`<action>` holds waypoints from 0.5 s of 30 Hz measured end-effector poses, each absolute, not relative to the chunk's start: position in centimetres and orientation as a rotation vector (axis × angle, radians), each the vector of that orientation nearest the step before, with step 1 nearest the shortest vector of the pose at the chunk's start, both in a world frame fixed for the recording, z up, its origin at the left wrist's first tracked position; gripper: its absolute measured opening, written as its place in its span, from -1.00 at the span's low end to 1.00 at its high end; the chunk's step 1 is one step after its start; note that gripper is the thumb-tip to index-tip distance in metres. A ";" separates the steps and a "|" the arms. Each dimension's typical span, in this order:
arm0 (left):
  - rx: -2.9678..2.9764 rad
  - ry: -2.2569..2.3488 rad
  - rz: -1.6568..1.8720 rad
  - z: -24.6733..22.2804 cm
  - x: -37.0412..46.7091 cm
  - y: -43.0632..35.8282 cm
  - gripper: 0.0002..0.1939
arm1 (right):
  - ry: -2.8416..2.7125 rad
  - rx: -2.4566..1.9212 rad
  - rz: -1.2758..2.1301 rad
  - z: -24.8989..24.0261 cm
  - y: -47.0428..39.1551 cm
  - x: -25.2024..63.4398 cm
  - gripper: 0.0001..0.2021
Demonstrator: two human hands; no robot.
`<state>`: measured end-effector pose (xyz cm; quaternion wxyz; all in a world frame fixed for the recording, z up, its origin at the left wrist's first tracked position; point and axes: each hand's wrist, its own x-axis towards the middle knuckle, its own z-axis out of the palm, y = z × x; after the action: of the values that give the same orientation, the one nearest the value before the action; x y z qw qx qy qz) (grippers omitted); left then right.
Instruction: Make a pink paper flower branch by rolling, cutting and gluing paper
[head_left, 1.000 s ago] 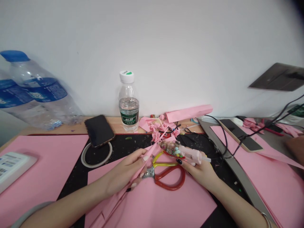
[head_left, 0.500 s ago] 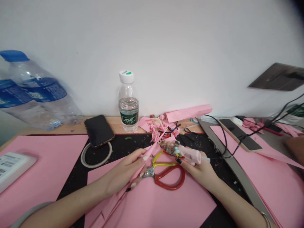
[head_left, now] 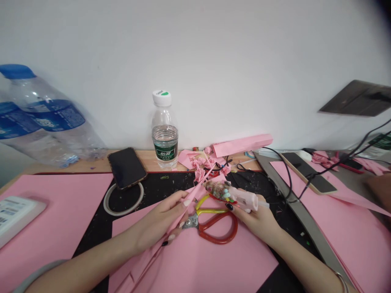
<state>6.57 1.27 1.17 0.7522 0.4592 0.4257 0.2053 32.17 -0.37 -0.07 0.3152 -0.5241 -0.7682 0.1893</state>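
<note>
There is 1 glue gun (head_left: 243, 197), 1 pair of scissors (head_left: 192, 221), 1 white ring (head_left: 120, 213) and 2 blue-labelled bottles (head_left: 62, 114).

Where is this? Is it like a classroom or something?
It looks like a craft desk against a wall, but I can't tell whether it's in a classroom. You can see big pink paper, scissors and a pale ring, maybe tape.

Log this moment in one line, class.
left hand: holds pink paper | right hand: holds decorated tool | scissors: on pink sheet
</note>
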 end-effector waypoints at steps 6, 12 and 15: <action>1.014 0.914 0.442 1.2 6.5 1.3 -0.69 | -1.973 -1.392 0.552 -0.1 -0.4 32.1 -0.87; 0.997 0.927 0.452 1.0 6.5 1.3 -0.66 | -1.986 -1.404 0.531 0.0 -0.4 32.0 -0.87; 1.015 0.933 0.443 1.0 6.5 1.3 -0.67 | -2.010 -1.385 0.507 0.0 -0.6 32.1 -0.86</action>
<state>6.47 1.26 1.05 0.7493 0.4642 0.4267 0.2027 32.07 -0.58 0.05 0.3187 -0.5265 -0.7642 0.1928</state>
